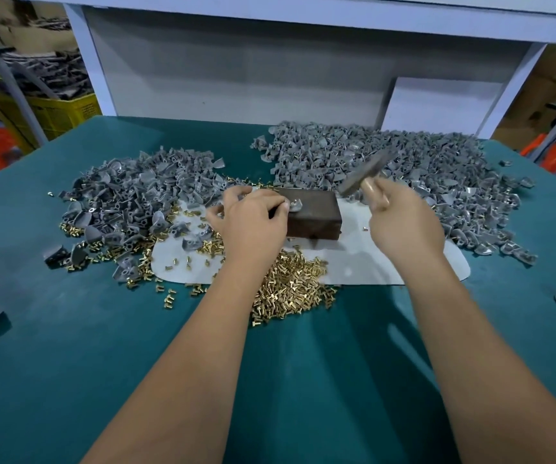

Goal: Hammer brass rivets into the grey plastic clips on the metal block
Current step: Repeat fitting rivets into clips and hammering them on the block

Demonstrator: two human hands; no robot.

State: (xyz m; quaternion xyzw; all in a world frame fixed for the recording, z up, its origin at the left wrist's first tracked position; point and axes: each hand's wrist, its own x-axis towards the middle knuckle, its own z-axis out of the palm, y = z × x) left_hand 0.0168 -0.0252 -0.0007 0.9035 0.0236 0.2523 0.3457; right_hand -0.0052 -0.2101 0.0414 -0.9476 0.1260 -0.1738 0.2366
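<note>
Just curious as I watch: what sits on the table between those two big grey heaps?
In the head view, the metal block with one grey clip on top, steadied by the left hand.

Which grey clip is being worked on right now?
Find the brown metal block at the table's middle, between two grey heaps. The clip lies alone on its top, left hand pinching it; all other clips lie on the table.

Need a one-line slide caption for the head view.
Left hand steadies a grey plastic clip on the brown metal block; right hand raises a blurred wooden-handled hammer.
</note>
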